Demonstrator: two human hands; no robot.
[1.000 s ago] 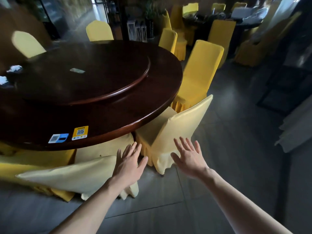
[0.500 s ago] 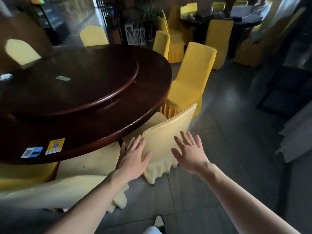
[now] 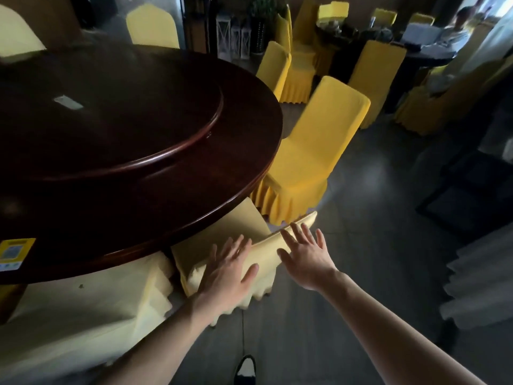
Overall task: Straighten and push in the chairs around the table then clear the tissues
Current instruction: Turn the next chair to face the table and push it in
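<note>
head view: i see my left hand point(image 3: 227, 269) spread wide and flat on the back of the pale yellow covered chair point(image 3: 222, 245) at 6 o'clock of the frame, fingers straight, holding nothing. my right hand point(image 3: 304, 258) is also wide, fingers fanned, its fingertips at the top edge of the same chair back; whether they press it i cannot tell. the chair's seat sits partly under the rim of the round dark wood worktop point(image 3: 138, 195), which fills 9 to 11 o'clock. a raised turntable point(image 3: 111, 129) lies on the worktop, with a small pale card point(image 3: 68, 102) on it. a yellow sticker point(image 3: 15, 248) sits at the worktop's near edge at 9 o'clock. a second pale covered chair point(image 3: 83, 323) stands just beside mine at 8 o'clock. a brighter yellow chair point(image 3: 313, 157) stands at 1 o'clock, turned away from the worktop and apart from it. no tissues show in this view. my shoe point(image 3: 245, 368) is on the grey floor at 6 o'clock.
</note>
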